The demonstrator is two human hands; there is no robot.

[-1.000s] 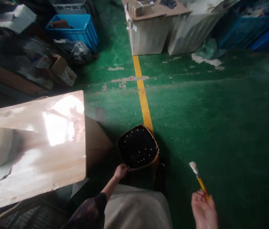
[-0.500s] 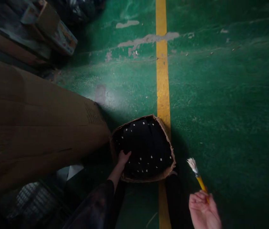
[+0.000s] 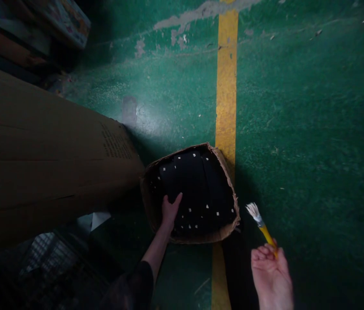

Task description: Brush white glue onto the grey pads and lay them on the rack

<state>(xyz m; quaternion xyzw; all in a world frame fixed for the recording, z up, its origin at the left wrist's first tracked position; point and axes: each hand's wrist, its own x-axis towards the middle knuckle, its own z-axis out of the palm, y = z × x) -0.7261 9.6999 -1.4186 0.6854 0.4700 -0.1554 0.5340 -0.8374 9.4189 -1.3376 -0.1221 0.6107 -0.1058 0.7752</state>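
Observation:
A low cardboard box [image 3: 227,172] with rough-cut edges stands on the green floor, with black pieces [image 3: 188,181] inside that bear small white specks. My left hand [image 3: 171,208] reaches into the box at its left side; thumb and a finger are spread over the black pieces, and nothing shows between them. Outside the box to the right, my right hand [image 3: 270,262] is palm up with its fingers closed round the yellow handle of a brush [image 3: 260,223]. The pale bristles point up and left.
A large brown carton [image 3: 53,142] takes up the left side, close to the box. More boxes [image 3: 62,21] lie at the upper left. A wire crate [image 3: 44,254] is at the lower left. A yellow line [image 3: 226,86] runs along the floor under the box.
My left hand has moved slightly toward the middle of the box, its fingers now more clearly spread. My right hand and the brush sit a little higher and further left. The view has shifted.

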